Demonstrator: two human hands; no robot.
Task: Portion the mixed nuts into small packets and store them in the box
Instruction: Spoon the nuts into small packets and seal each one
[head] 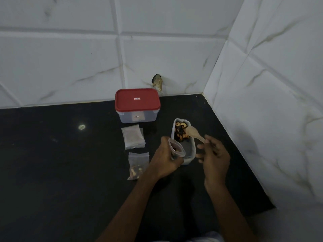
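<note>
- While the left hand [164,159] grips the open packet [177,148], fingers curled round it, just beside the near left corner of the tray [192,151], the packet's mouth looks narrow to me. A spoonful tipped off-centre would scatter nuts [180,132] on the counter [70,163].
- The right hand [214,154] pinches the end of the spoon [191,132] handle between thumb and fingertips, the other fingers loosely spread. Held that far back, I judge a loaded bowl could wobble and shed pieces on the way across.
- The spoon's bowl sits over the nuts heaped at the tray's far end. The near end is bare, so each scoop must travel the tray's length to the packet.
- The packet is soft, and if the grip slackens its mouth could fold shut. A few dark pieces seem to lie inside, but I cannot tell how full it is.
- The tray looks light, so a hard dig might shove it toward the wall [262,84].
- Around: one filled packet [137,167] lies flat on the counter left of the left hand. A stack of empty packets [133,137] lies beyond it, and the box [138,117] stands behind those.
- The box's red lid [137,100] is on, so nothing can be stored until it comes off, and both hands are busy.
- Between spoon and packet I see only the tray's rim.
</note>
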